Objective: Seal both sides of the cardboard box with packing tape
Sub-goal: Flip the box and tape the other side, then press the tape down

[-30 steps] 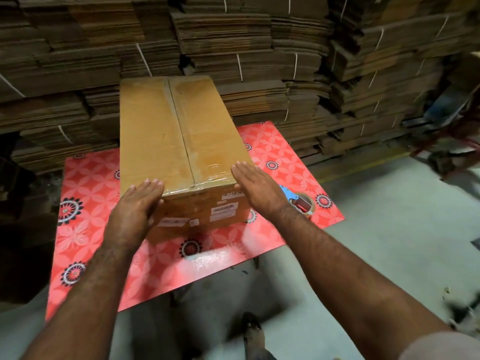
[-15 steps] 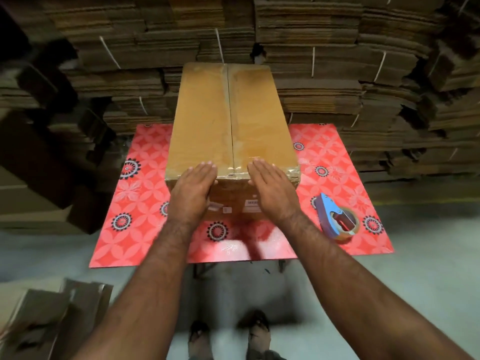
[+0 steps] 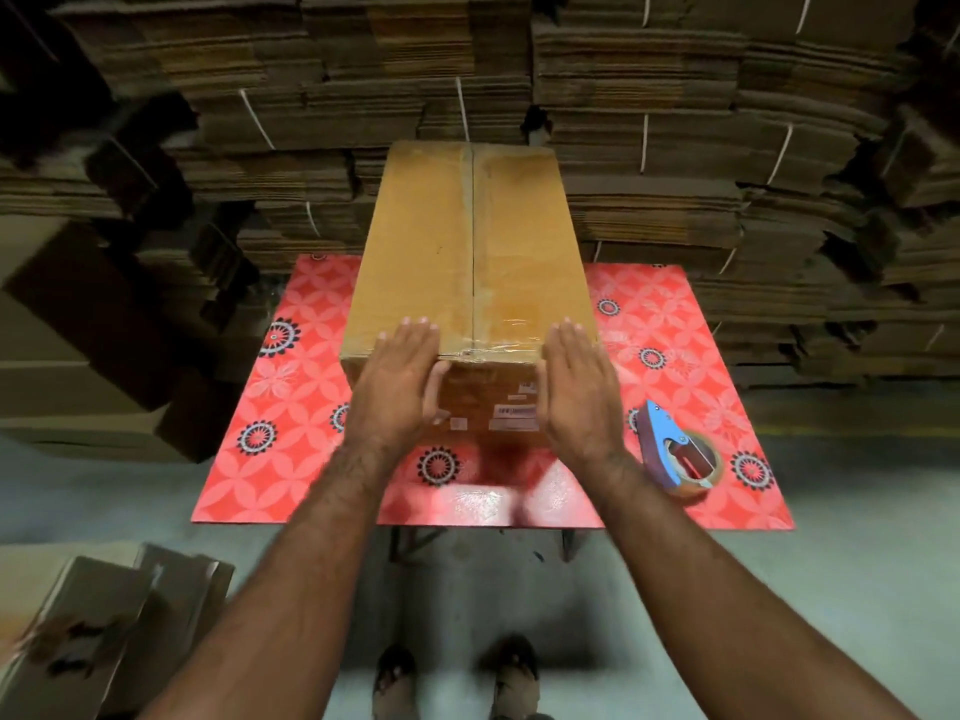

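A long brown cardboard box (image 3: 467, 246) lies on the red patterned table (image 3: 291, 407), its top seam covered with clear tape that folds over the near edge. My left hand (image 3: 400, 387) lies flat with straight fingers on the box's near left corner. My right hand (image 3: 576, 387) presses flat against the near right corner. A blue tape dispenser (image 3: 675, 454) with a brown tape roll rests on the table to the right of my right wrist.
Tall stacks of bundled flat cardboard (image 3: 675, 148) fill the background behind the table. Folded boxes (image 3: 104, 631) lie on the grey floor at the lower left, and larger cartons (image 3: 78, 356) stand at the left. My sandalled feet (image 3: 457, 678) show below.
My hands moved apart from the middle of the box's near edge to its two near corners. The view has shifted, so the box now sits straight ahead.
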Tool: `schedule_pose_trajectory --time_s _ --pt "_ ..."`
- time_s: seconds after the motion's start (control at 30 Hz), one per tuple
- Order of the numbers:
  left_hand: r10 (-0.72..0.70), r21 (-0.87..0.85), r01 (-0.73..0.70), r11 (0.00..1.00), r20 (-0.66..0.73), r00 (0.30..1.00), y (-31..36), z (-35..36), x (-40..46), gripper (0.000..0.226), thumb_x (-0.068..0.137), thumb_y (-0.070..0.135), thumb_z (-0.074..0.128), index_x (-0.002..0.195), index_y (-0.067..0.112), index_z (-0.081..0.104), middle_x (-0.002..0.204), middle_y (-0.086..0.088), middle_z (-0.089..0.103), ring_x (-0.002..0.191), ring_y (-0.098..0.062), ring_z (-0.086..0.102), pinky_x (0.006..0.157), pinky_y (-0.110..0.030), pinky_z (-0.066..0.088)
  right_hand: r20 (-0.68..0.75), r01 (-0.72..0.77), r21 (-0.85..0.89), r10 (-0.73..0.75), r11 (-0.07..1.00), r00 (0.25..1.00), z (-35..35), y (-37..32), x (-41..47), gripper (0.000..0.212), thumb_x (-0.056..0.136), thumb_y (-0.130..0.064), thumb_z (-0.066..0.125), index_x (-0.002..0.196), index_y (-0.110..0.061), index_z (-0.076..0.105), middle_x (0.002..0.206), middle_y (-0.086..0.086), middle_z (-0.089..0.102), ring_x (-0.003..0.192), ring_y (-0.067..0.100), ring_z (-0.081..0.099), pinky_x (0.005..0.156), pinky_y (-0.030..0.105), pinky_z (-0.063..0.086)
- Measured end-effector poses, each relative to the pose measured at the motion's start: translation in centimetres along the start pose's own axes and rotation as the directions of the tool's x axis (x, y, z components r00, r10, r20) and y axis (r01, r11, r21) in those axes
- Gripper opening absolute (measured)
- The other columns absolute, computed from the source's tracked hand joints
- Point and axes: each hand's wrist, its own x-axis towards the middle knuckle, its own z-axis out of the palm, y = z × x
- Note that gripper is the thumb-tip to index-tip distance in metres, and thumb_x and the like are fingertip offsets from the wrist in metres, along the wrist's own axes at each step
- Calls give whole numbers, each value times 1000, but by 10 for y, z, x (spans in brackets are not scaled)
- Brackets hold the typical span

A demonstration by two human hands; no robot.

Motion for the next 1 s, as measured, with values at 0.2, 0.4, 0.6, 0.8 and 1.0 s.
schedule_pose_trajectory --time_s 0.2,0.4,0.6,0.8,1.0 --pt "-1 76 3 997 -24 1000 13 20 4 48 103 32 37 140 8 55 146 -11 54 138 -28 47 118 -46 28 -2 -93 -20 93 995 996 22 -15 2 52 103 -30 32 146 -5 46 153 11 43 145 25 34 121 44 20" --pt "-469 -147 448 882 -178 865 -12 12 10 53 102 20 39 145 -11 37 156 -27 33 148 -38 25 123 -43 16 -36 -436 215 453 874 891 19 -22 18 55 103 -20 33 151 8 28 160 22 24 151 31 15 124 35 9" --pt "-660 -363 594 718 -85 746 -25 -1 15 48 100 13 48 144 -8 41 138 -31 51 128 -44 47 106 -39 30 68 -592 515 660 619 749 12 -6 32 54 101 -17 47 151 -4 36 149 17 46 136 32 44 110 31 32" --pt "-766 -435 728 531 122 631 -27 -4 -2 59 105 46 37 135 -5 44 130 -32 56 121 -47 52 95 -42 41 191 -701 463 711 542 677 2 0 29 48 101 -34 48 138 -5 49 131 21 60 118 39 56 94 37 44" --pt "-702 -254 662 705 -118 703 10 -7 20 138 69 86 56 151 -13 8 160 -32 11 150 -40 11 125 -45 11 -13 -537 76 540 840 842 1 -67 36 125 73 -81 51 154 5 11 163 24 7 152 31 8 122 46 10"
